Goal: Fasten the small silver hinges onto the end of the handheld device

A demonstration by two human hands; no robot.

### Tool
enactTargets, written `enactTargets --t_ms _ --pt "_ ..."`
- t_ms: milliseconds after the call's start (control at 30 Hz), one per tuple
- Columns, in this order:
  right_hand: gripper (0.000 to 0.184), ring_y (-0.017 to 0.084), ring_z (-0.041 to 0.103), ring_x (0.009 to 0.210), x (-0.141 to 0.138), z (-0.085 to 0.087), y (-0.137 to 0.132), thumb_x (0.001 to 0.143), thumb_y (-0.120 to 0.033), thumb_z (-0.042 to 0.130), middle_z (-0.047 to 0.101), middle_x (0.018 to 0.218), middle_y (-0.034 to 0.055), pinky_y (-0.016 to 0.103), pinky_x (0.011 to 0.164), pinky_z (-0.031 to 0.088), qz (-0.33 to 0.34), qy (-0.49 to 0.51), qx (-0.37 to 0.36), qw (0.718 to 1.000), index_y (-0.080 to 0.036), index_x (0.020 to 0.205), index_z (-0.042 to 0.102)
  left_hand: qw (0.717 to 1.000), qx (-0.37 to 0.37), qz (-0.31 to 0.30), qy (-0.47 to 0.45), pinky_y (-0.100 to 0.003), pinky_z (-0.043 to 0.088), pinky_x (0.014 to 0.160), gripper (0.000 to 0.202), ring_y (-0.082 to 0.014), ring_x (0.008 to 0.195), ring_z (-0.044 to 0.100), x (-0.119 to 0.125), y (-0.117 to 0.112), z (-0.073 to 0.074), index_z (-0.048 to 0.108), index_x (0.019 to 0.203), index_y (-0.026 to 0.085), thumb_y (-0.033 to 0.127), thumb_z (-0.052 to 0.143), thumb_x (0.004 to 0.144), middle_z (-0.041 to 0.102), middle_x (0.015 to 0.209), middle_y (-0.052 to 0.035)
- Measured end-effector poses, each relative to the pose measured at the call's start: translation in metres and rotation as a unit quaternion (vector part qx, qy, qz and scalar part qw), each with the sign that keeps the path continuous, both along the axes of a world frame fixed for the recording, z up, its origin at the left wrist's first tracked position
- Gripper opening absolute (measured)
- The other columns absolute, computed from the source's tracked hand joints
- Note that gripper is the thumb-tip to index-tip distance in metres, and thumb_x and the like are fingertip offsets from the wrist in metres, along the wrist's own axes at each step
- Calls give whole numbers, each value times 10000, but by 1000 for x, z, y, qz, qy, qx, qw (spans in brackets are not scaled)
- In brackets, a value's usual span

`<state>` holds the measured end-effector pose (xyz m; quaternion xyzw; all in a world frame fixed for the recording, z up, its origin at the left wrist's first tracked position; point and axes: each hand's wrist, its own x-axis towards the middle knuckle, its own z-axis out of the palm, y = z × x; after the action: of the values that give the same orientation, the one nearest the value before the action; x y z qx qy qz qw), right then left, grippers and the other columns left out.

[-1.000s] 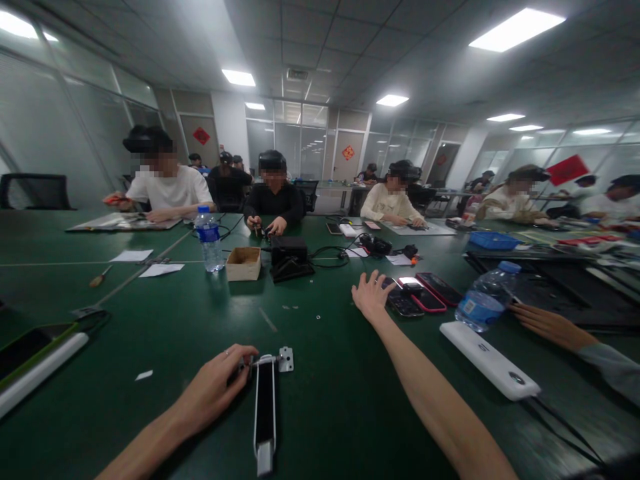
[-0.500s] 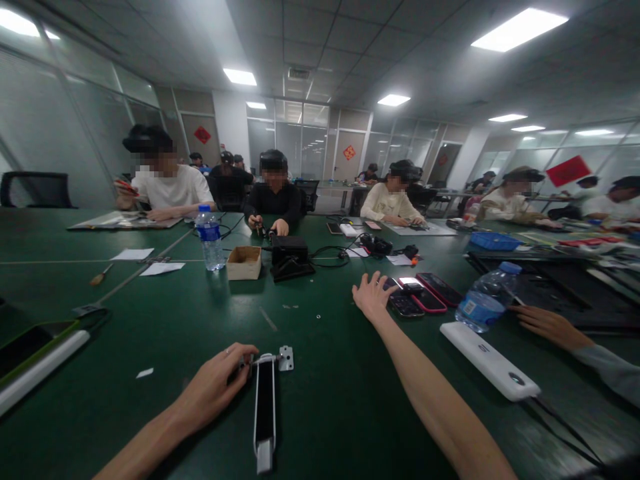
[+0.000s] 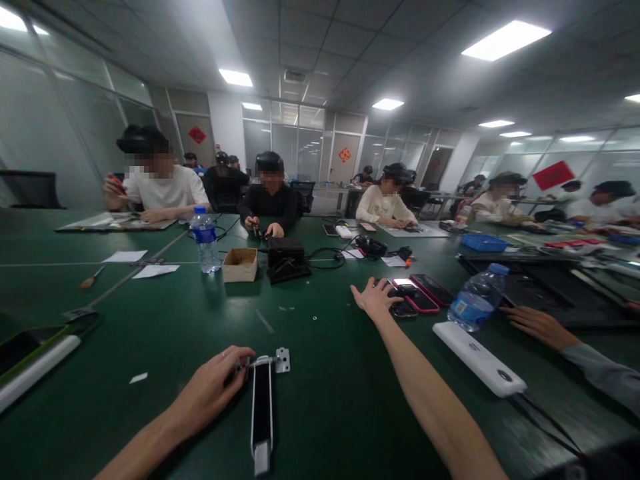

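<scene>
Nearby, a long bar lies on the green table.
Its near end is blurry. Its long side points straight away from the person, with a small bracket at the far end. The left hand curls shut on that far end, fingertips half hidden. Farther off, the right hand lies open on a stretched-out arm, fingers spread, touching a phone.

Green table holds phones, cardboard box, 2 bottles.
</scene>
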<state>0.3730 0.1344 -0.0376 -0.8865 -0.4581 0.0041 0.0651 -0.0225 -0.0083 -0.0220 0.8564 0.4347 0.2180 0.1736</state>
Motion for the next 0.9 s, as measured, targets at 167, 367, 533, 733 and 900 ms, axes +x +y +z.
enactTargets --t_ms 167,367,533,733,900 --pt "821 462 77 1315 -3 -1 0 834 -678 240 91 1489 240 758 909 56 19 -28 17 999 -135 1450 214 1000 4 2 -8 -259 506 741 283 -185 812 615 0 -1 -1 563 1105 225 277 387 888 647 964 -48" --pt "730 443 82 1324 -7 3 -2 870 -602 254 107 1494 216 744 933 53 35 -70 18 997 -150 1444 234 1000 10 11 -25 -266 497 758 269 -187 843 614 3 -4 1 560 1096 219 272 385 898 637 967 -53" --pt "592 420 127 1327 -18 4 -2 913 -442 285 134 1494 209 719 956 78 65 -91 12 994 -157 1431 266 1000 6 13 -20 -265 499 747 268 -187 830 612 4 -4 3 561 1092 216 278 386 899 637 964 -54" --pt "533 405 123 1341 -30 5 -4 925 -305 282 129 1497 214 715 969 58 98 -105 26 989 -152 1435 259 1000 7 15 -17 -254 495 747 269 -185 842 609 5 -5 3 567 1084 214 275 386 895 636 969 -55" --pt "521 401 122 1343 -27 7 -5 935 -325 270 124 1498 207 713 972 60 90 -98 15 991 -166 1432 263 1000 12 20 -12 -254 498 740 282 -187 809 612 5 -5 3 570 1095 218 286 390 890 647 953 -51"
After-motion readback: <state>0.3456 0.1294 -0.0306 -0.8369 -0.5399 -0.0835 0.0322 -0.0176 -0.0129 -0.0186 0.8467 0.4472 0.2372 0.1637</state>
